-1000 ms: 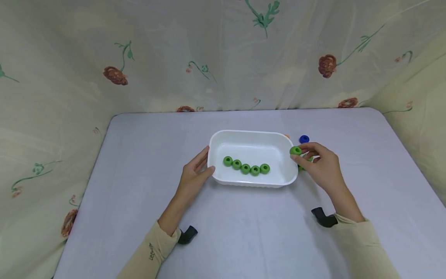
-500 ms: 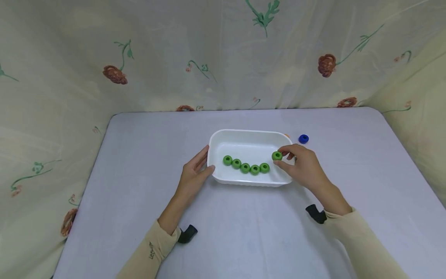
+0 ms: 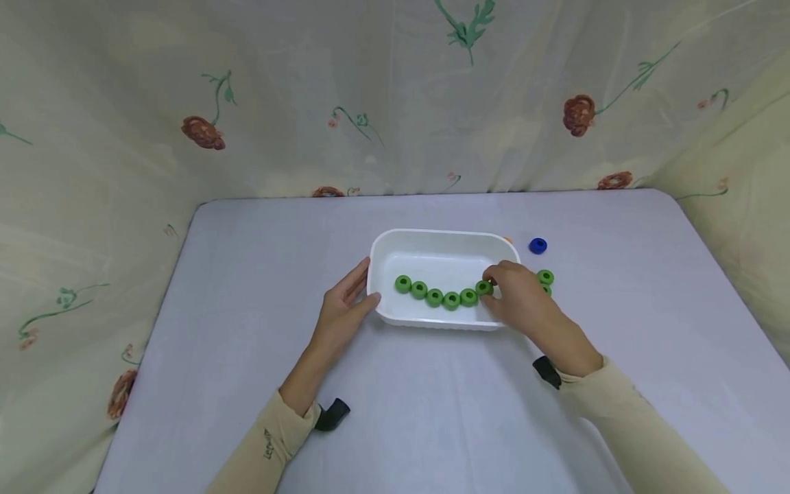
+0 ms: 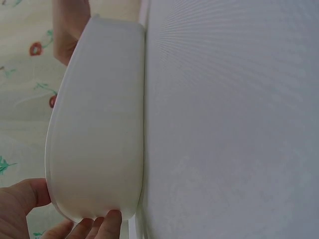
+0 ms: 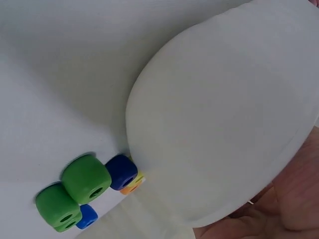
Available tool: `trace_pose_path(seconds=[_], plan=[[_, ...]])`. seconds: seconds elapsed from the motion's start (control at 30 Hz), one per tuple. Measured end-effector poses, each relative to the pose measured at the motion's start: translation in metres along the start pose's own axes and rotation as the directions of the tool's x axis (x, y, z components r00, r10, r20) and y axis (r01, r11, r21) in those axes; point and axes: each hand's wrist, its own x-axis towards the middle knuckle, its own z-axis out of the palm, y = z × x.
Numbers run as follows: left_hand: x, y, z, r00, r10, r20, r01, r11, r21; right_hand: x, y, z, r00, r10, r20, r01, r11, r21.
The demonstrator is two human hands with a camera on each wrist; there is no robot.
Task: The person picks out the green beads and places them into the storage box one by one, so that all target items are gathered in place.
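Note:
A white plastic tray [image 3: 426,255] stands on the table with a curved row of green beads [image 3: 435,298] inside it. My left hand [image 3: 348,302] grips the tray's left end, thumb at the rim and fingertips against the outer wall [image 4: 97,124]. Reaching over the right end, my right hand [image 3: 526,295] pinches a green bead [image 3: 484,287] between thumb and fingers, beside the row's right end. In the right wrist view the tray's wall hides that bead and the fingertips.
Right of the tray lie more green beads [image 5: 86,178], partly behind my right hand in the head view. Blue beads [image 5: 121,172] and yellow and orange ones [image 5: 132,186] sit close by. A flowered curtain [image 3: 395,103] hangs behind the table [image 3: 278,247].
My right hand has carried the green bead from outside the tray's right end leftward and down to the row's right end. The left hand and tray have stayed in place.

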Motion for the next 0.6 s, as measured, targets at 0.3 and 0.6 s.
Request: trace_pose_path(seconds=[0.3,0.6], plan=[[0.0001,0.0004,0.0011,1.000,-0.014,-0.010,0.014,1.000,-0.004,0.0056,-0.0021,0.0039,0.995,0.041,0.087,-0.039,0.999,-0.025],[-0.0001,0.0007,0.0021,1.000,-0.005,-0.015,0.005,1.000,-0.011,0.0074,-0.0047,0.0019,0.993,0.049,0.107,-0.045,0.998,-0.041]])
